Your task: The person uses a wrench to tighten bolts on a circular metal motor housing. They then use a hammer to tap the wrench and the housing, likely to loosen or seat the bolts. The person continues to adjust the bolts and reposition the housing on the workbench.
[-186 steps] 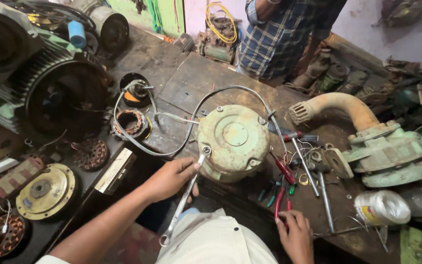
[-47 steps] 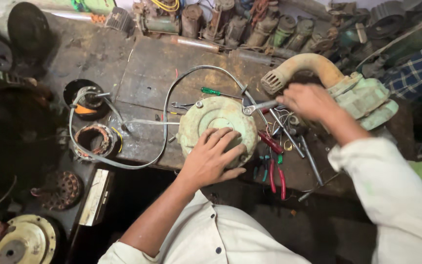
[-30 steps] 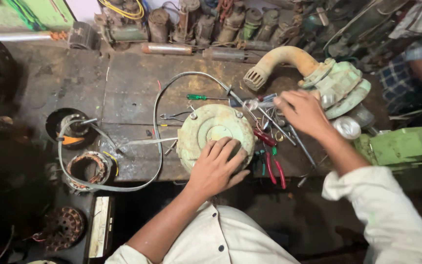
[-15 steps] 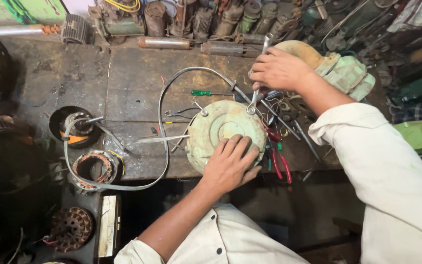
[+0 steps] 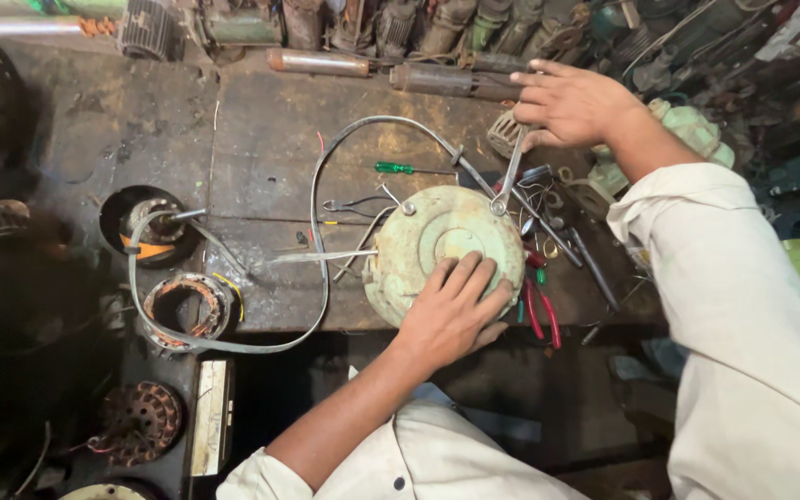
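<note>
Motor cover: a round, pale green metal motor cover (image 5: 442, 245) lies flat at the near edge of the counter (image 5: 261, 139), just right of the frame's centre.
Handling: it looks like cast metal, so likely heavy and stiff, with worn paint that could be slippery under oil; the rim looks the best place to take hold.
Left hand: the left hand (image 5: 451, 310) lies spread, palm down, on the lower part of the cover, fingers flat and apart, pressing and not clasping.
Right hand: the right hand (image 5: 574, 102), in the upper right of the frame, has its grip closed round the handle of a wrench (image 5: 509, 176).
Wrench: a slim steel tool slanting down from the hand, its lower end on the cover's upper right rim, seemingly on a bolt.
Cable: a grey cable (image 5: 321, 231) loops from the cover's upper edge, left and down round to a wound coil (image 5: 182, 306) at lower left.
Screwdriver: a green-handled screwdriver (image 5: 395, 168) lies just above the cover.
Pliers: red-handled pliers (image 5: 539, 310) lie touching the cover's right side among loose steel tools.
In the way: the tools crowded on the right and the cable leave little free room round the rim.
Back row: old motors and pipes line the top of the frame.
</note>
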